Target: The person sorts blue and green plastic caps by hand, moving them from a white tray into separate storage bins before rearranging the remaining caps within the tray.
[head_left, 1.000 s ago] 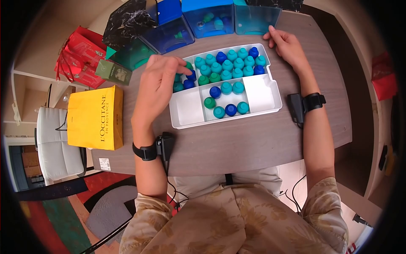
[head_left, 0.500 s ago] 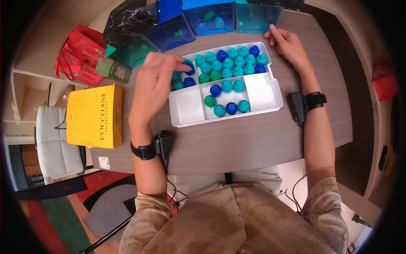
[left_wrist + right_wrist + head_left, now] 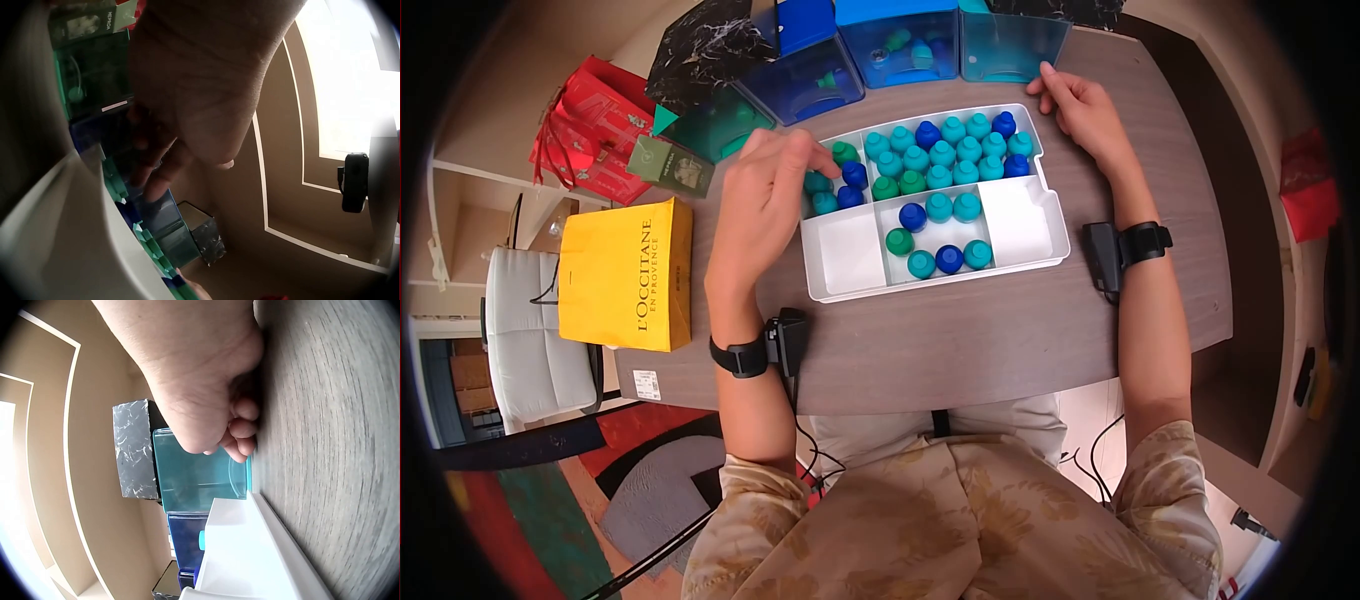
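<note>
Tray bottles (image 3: 941, 153), nr L hand (image 3: 762, 200), R hand (image 3: 1088, 118) apart

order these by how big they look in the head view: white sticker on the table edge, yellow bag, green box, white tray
1. white tray
2. yellow bag
3. green box
4. white sticker

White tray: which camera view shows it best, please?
The head view: from above, it shows nearly all of the white tray, with its compartments and coloured pieces. The left wrist view shows only part of its side, with some pieces behind; the right wrist view, only one end.
</note>
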A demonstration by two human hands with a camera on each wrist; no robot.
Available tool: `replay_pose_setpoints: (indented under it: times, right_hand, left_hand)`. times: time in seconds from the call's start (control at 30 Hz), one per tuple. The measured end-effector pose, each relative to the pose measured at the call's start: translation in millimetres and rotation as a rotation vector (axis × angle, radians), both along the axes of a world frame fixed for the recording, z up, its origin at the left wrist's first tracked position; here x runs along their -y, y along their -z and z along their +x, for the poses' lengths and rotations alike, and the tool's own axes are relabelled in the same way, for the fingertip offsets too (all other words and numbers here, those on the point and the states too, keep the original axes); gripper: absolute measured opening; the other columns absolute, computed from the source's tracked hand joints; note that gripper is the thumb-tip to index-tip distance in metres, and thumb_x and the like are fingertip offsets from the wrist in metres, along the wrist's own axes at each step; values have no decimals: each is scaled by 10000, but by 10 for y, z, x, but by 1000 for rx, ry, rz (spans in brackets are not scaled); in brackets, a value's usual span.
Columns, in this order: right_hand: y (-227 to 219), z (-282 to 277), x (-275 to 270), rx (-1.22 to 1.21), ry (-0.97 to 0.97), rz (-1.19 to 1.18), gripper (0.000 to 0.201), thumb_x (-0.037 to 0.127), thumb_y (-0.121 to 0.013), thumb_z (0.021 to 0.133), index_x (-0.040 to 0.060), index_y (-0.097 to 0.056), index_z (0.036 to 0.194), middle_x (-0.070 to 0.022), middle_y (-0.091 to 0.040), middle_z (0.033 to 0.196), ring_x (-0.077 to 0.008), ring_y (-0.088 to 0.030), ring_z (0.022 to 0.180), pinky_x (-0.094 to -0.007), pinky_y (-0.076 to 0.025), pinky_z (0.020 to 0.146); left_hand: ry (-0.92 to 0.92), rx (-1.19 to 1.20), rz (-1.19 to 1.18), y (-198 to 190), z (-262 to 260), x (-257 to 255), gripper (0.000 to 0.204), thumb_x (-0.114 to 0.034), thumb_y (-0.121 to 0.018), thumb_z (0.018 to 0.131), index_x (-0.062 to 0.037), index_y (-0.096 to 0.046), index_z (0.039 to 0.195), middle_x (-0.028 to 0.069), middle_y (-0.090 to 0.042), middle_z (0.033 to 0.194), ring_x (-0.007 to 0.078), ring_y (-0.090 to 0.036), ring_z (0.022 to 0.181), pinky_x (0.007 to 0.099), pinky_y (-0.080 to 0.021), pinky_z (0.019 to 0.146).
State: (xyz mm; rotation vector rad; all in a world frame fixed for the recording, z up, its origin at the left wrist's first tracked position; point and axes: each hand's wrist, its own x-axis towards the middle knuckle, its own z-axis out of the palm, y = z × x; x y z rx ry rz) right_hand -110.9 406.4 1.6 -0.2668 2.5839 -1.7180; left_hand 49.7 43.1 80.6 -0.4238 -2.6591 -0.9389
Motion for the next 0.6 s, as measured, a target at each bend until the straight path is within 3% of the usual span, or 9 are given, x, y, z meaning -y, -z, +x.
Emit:
replay_pose_setpoints:
  times: [0.1, 0.2, 0.4, 0.6]
  right_hand:
    - [11, 7, -6, 6, -7, -3, 493, 520, -566, 1090, 90, -793, 1008, 62, -621, 745, -40, -461, 601, -230, -387, 560]
    - [11, 2, -14, 4, -17, -2, 496, 523, -563, 1091, 90, -792, 1011, 62, -620, 746, -40, -459, 598, -229, -383, 556]
    - [18, -3, -9, -3, -4, 2, 497, 526, -563, 1091, 91, -791, 1017, 63, -618, 749, -40, -455, 592, -226, -374, 547]
    - [21, -19, -20, 7, -24, -4, 494, 525, -563, 1091, 92, -791, 1024, 65, -621, 757, -38, -452, 593, -222, -372, 550]
  left_hand:
    - [-32, -31, 52, 56, -20, -8, 532, -354, -487, 1138, 5, -757, 853, 114, -709, 839, 283, -606, 874, 391, -476, 849]
    - [-52, 45, 110, 85, 7, -67, 531, -359, -492, 1136, 2, -756, 849, 119, -680, 800, 274, -602, 847, 389, -474, 793]
    - [-74, -42, 86, 85, -29, 27, 537, -341, -444, 1150, 7, -727, 853, 133, -691, 812, 266, -605, 824, 390, -473, 766]
    - [-61, -30, 210, 139, -32, -16, 551, -353, -432, 1154, 15, -720, 862, 143, -686, 809, 279, -603, 822, 410, -471, 773]
